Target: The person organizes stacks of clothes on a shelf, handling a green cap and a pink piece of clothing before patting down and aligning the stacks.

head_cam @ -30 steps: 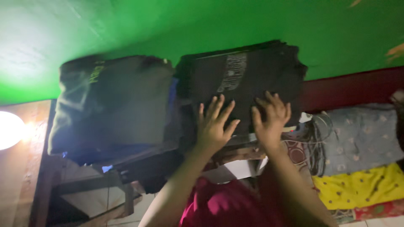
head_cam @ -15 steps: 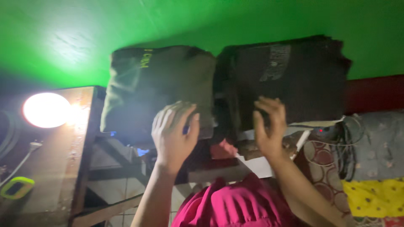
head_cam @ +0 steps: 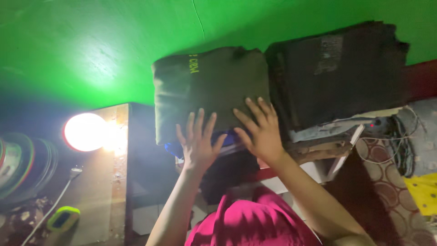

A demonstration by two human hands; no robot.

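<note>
1. head view: olive folded garment (head_cam: pixel 207 91) sits on top of a clothes pile against the green wall (head_cam: pixel 91 45), just above and ahead of both hands.
2. its long axis runs left to right across the frame; a small yellow print is near its top left corner.
3. left hand (head_cam: pixel 199 141) is at the garment's lower edge, fingers spread wide and flat, palm on or just off the cloth; contact looks likely but i cannot tell for sure.
4. right hand (head_cam: pixel 257 127) is a bit higher, on the garment's lower right part near the seam with the black stack (head_cam: pixel 337 73); fingers spread, pressing flat, not gripping.
5. neither hand has anything closed in it; both lie open against the cloth.
6. right hand is the nearer one to the garment's middle; left hand covers the lower left edge.
7. a blue cloth (head_cam: pixel 175 148) peeks out under the garment, just beside the left hand.
8. black stack lies touching the garment's right side, same height.
9. lit lamp (head_cam: pixel 84 132) is well apart on the left, on a wooden table (head_cam: pixel 102 182); a yellow-green gadget (head_cam: pixel 63 218) with a white cord lies below it.
10. magenta sleeve (head_cam: pixel 250 218) at bottom centre; tangle of cables (head_cam: pixel 400 141) at far right.
</note>
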